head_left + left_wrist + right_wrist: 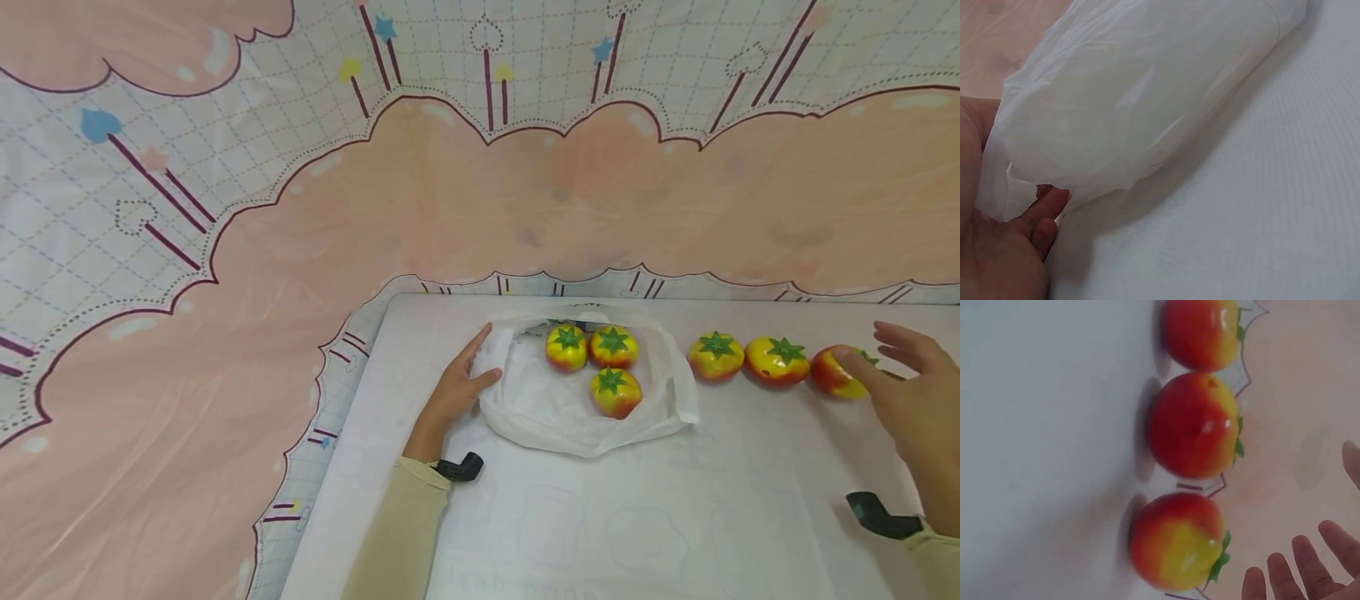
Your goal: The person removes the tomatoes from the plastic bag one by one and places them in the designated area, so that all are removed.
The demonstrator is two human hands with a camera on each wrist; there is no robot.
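A white plastic bag (555, 429) lies with its mouth spread; inside are several red-yellow fruits with green leaf tops, one the lower fruit (615, 392). The left hand (450, 396) is at the bag's left edge, thumb and fingers apart; in the left wrist view the hand (1007, 250) touches the bag (1116, 106) with fingertips against its edge. Right of the bag stand three more fruits in a row. The right hand (918, 396), fingers spread, hovers by the rightmost fruit (836, 372). In the right wrist view the hand (1310, 569) is beside the end fruit (1175, 542), holding nothing.
The white table top (637, 533) carries the bag and fruits. Behind it hangs a peach and white patterned cloth (525, 200). The middle fruit (777, 362) and the left fruit of the row (716, 357) stand between the bag and the right hand.
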